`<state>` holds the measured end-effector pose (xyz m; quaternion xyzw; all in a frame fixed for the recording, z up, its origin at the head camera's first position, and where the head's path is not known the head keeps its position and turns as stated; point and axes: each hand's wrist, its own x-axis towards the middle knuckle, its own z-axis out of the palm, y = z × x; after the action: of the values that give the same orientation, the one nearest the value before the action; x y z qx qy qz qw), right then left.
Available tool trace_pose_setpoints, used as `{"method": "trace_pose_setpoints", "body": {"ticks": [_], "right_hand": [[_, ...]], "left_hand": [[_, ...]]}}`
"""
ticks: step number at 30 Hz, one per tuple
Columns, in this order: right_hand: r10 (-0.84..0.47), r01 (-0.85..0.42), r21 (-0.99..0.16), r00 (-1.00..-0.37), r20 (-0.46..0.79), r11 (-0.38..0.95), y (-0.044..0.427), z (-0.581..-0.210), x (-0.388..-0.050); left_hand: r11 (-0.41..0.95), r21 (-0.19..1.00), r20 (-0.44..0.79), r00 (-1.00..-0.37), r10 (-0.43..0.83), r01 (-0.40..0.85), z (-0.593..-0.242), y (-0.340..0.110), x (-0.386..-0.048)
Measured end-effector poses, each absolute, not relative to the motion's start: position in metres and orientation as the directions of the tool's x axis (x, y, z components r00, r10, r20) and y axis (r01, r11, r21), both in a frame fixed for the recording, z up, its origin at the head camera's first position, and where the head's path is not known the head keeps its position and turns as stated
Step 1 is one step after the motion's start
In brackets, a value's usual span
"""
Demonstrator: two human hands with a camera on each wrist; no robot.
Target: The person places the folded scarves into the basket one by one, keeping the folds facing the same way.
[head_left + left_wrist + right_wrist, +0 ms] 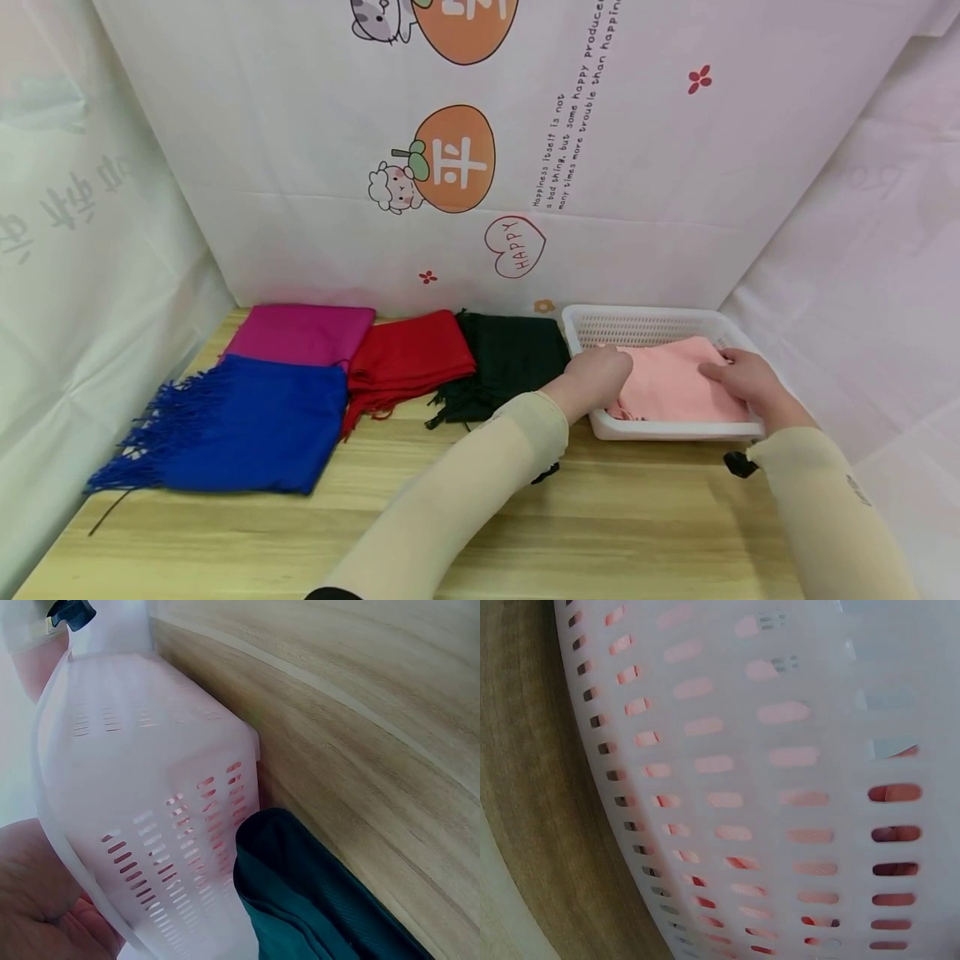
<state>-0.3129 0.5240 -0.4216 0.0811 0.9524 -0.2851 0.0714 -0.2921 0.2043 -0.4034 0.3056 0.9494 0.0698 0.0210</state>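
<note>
A folded pink scarf (667, 385) with a short fringe at its near left corner lies in a white plastic basket (678, 431). My left hand (596, 379) has its fingers curled at the scarf's left edge, gripping it just inside the basket's rim. Seen from the left wrist, that hand (45, 892) reaches over the rim, its fingertips hidden behind the basket wall (172, 757). At the opposite edge my right hand (750, 385) holds the scarf with the thumb on top; its other fingers are partly hidden. Pink cloth shows through the slotted wall (705, 780) in the right wrist view.
Left of the basket lie folded scarves: dark green (517, 358), red (412, 354), magenta (300, 332) and blue (255, 425), the blue one in front. They rest on a wooden table (600, 525). A printed white sheet (337, 208) stands behind, with white sheets at both sides.
</note>
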Motion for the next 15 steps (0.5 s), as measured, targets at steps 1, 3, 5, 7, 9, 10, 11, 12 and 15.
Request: {"method": "trace_pose_setpoints", "body": {"ticks": [1,3,5,7,9,10,11,12,15], "right_hand": [[0.113,0.195,-0.530,-0.977,-0.183,0.825,0.5244,-0.4215,-0.3130],[0.111,0.193,-0.529,-0.977,-0.184,0.826,0.5251,-0.4213,-0.3133],[0.108,0.192,-0.531,-0.977,-0.185,0.825,0.5265,-0.4215,-0.3138],[0.108,0.193,-0.527,-0.976,-0.186,0.828,0.5280,-0.4215,-0.3141],[0.111,0.198,-0.523,-0.975,-0.193,0.829,0.5291,-0.4214,-0.3143],[0.112,0.201,-0.522,-0.974,-0.196,0.829,0.5294,-0.4211,-0.3142],[0.116,0.205,-0.517,-0.973,-0.199,0.831,0.5295,-0.4207,-0.3143],[0.120,0.209,-0.513,-0.972,-0.202,0.832,0.5290,-0.4202,-0.3141],[0.132,0.222,-0.498,-0.969,-0.211,0.838,0.5276,-0.4200,-0.3144]], "left_hand": [[0.803,0.144,0.000,-0.811,0.585,0.579,-0.4032,0.2040,-0.2923],[0.804,0.132,-0.004,-0.811,0.585,0.580,-0.4030,0.2038,-0.2925],[0.803,0.121,-0.007,-0.808,0.589,0.584,-0.4030,0.2037,-0.2925],[0.797,0.115,-0.008,-0.802,0.597,0.593,-0.4034,0.2034,-0.2926],[0.791,0.118,-0.005,-0.796,0.605,0.600,-0.4041,0.2027,-0.2928],[0.789,0.120,-0.002,-0.794,0.608,0.603,-0.4044,0.2021,-0.2928],[0.787,0.122,0.000,-0.793,0.609,0.604,-0.4047,0.2017,-0.2928],[0.786,0.125,0.003,-0.793,0.610,0.605,-0.4050,0.2012,-0.2929],[0.787,0.125,0.010,-0.794,0.608,0.604,-0.4060,0.2006,-0.2931]]}}
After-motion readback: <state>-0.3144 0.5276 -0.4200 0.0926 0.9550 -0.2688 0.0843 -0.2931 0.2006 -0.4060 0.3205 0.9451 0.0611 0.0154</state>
